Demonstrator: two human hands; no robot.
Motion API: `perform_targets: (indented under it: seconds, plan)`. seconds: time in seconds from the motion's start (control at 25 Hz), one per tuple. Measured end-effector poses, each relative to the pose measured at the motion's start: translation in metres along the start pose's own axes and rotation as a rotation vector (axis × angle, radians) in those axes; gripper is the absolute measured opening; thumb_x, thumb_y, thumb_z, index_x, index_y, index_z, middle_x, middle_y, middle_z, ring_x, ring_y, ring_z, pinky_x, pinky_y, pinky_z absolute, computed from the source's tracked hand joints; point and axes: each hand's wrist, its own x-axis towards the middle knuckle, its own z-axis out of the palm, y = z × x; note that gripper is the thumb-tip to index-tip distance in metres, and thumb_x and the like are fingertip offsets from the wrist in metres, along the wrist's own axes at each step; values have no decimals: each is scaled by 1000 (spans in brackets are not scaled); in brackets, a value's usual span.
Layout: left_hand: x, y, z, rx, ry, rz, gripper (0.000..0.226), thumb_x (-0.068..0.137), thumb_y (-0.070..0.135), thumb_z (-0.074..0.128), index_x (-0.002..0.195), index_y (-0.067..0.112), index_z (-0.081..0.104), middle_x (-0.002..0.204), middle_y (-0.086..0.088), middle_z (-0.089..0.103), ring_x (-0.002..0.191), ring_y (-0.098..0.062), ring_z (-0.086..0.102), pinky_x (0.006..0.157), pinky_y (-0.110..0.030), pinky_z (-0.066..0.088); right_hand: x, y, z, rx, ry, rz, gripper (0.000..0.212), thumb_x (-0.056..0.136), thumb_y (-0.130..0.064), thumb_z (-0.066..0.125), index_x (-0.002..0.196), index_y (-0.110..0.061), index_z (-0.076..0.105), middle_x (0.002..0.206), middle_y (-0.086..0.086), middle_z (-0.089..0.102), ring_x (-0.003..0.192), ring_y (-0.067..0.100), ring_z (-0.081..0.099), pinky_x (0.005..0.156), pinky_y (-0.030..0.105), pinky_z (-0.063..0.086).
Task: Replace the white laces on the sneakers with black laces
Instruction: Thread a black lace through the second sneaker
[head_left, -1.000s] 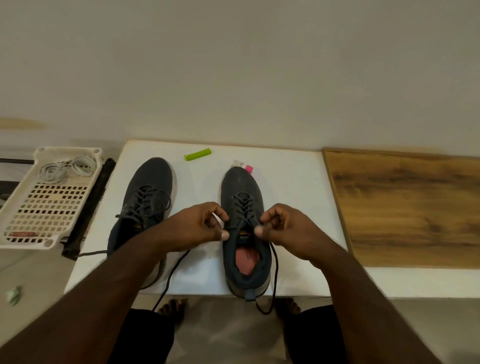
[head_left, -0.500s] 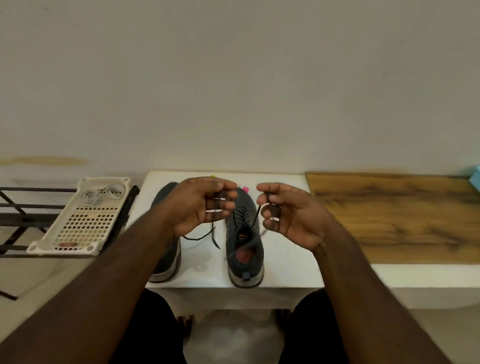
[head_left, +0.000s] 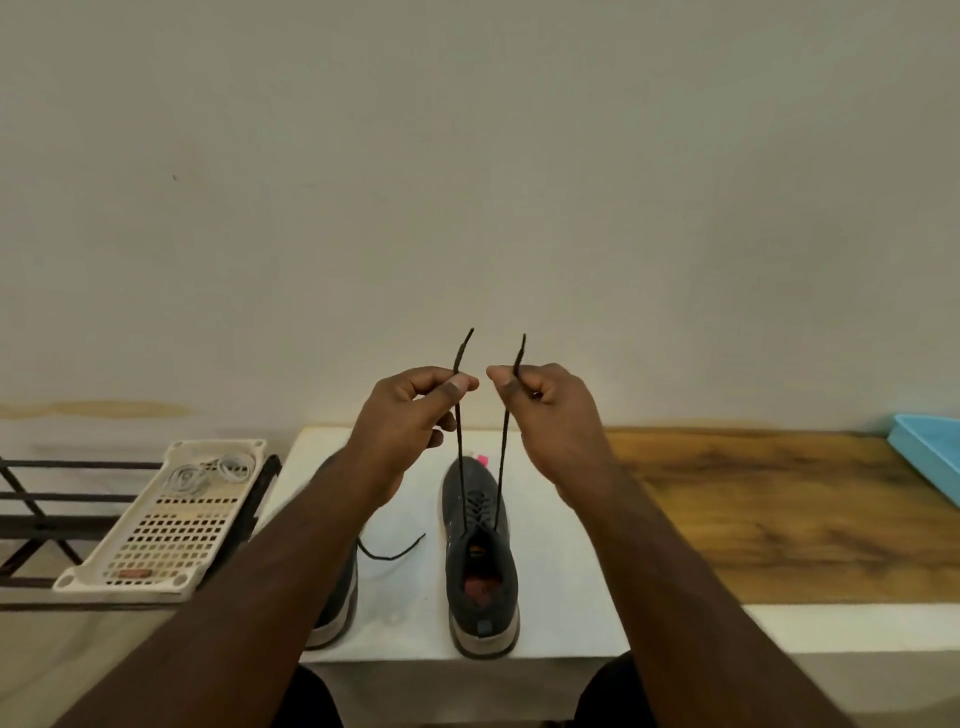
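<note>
A dark grey sneaker (head_left: 480, 566) stands on the white table (head_left: 566, 582), toe away from me, laced in black. The two ends of its black lace (head_left: 459, 457) run straight up from the top eyelets. My left hand (head_left: 410, 415) pinches one end and my right hand (head_left: 545, 410) pinches the other, both raised high above the shoe, tips poking out above the fingers. The second dark sneaker (head_left: 340, 603) sits to the left, mostly hidden behind my left forearm, with a loose black lace end (head_left: 395, 552) lying on the table. White laces (head_left: 208, 470) lie coiled in a cream perforated tray (head_left: 166, 530).
The cream tray rests on a black metal rack (head_left: 31, 499) left of the table. A wooden board (head_left: 769, 499) covers the surface to the right, with a blue tray (head_left: 930, 457) at its far right edge. A small pink object (head_left: 482, 459) lies beyond the sneaker's toe.
Both hands have risen from the sneaker's tongue, drawing the two lace ends taut and upright. The view has tilted upward, showing more wall.
</note>
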Motion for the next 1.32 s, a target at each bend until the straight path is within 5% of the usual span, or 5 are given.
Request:
perform_targets:
  seconds: [0.12, 0.4, 0.72, 1.12, 1.32]
  plan:
    - [2, 9, 6, -34, 68, 41, 13, 93, 29, 67, 98, 29, 79, 85, 8, 71, 72, -9, 61, 66, -29, 47, 6, -10, 3, 46, 42, -20, 24, 93, -30, 70, 115, -21, 73, 98, -7, 73, 97, 5, 66, 93, 30, 53]
    - [10, 26, 11, -79, 56, -4, 17, 95, 26, 63, 101, 30, 79, 90, 3, 74, 83, -13, 63, 72, -30, 49, 18, -20, 10, 25, 91, -34, 20, 84, -26, 79, 83, -34, 60, 70, -13, 70, 71, 0, 67, 73, 32, 59]
    - [14, 27, 19, -95, 98, -16, 16, 95, 25, 64, 95, 27, 79, 77, 10, 72, 75, -5, 64, 71, -29, 48, 22, -22, 13, -106, 44, -69, 20, 92, -20, 69, 98, -29, 52, 74, -14, 67, 74, -2, 64, 61, 9, 42]
    - [17, 17, 13, -85, 181, 45, 17, 93, 20, 62, 100, 26, 76, 85, 8, 74, 79, -6, 69, 69, -26, 52, 18, -3, 0, -99, 43, -73, 25, 88, -29, 73, 111, -30, 61, 81, -10, 72, 78, 2, 67, 71, 19, 50]
    - [16, -61, -18, -30, 222, -249, 21, 100, 13, 46, 100, 17, 66, 72, -10, 58, 50, -16, 50, 46, -24, 39, -12, 104, -6, -581, -221, 210, 21, 96, -33, 60, 110, -25, 74, 107, -4, 72, 88, 14, 63, 75, 24, 44]
